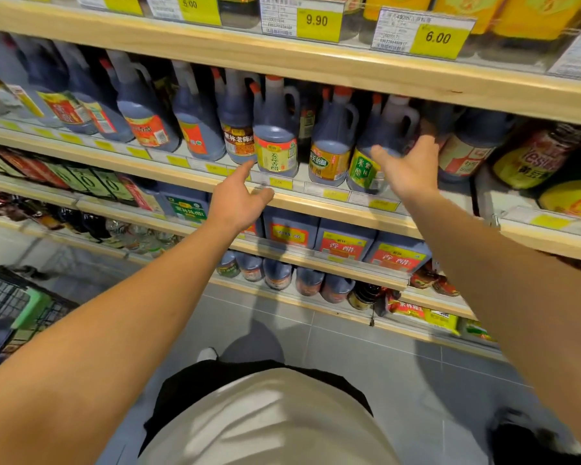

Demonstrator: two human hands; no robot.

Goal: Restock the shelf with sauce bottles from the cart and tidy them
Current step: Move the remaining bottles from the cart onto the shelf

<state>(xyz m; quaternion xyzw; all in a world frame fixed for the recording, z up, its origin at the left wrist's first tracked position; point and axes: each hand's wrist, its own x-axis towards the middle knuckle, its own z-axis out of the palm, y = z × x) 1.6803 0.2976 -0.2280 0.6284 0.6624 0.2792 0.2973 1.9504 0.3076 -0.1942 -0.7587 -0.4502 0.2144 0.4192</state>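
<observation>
A person faces a wooden shelf (316,199) crowded with dark handled sauce jugs. Their left hand (237,199) is open and empty, forefinger extended toward the yellow-labelled jug (275,139) at the shelf's front edge. Their right hand (408,166) is spread open, fingers reaching past the green-labelled jug (371,152), holding nothing as far as can be seen. The cart (10,307) sits at lower left. The jugs stand tightly packed near the edge, so a careless nudge could likely knock one off.
</observation>
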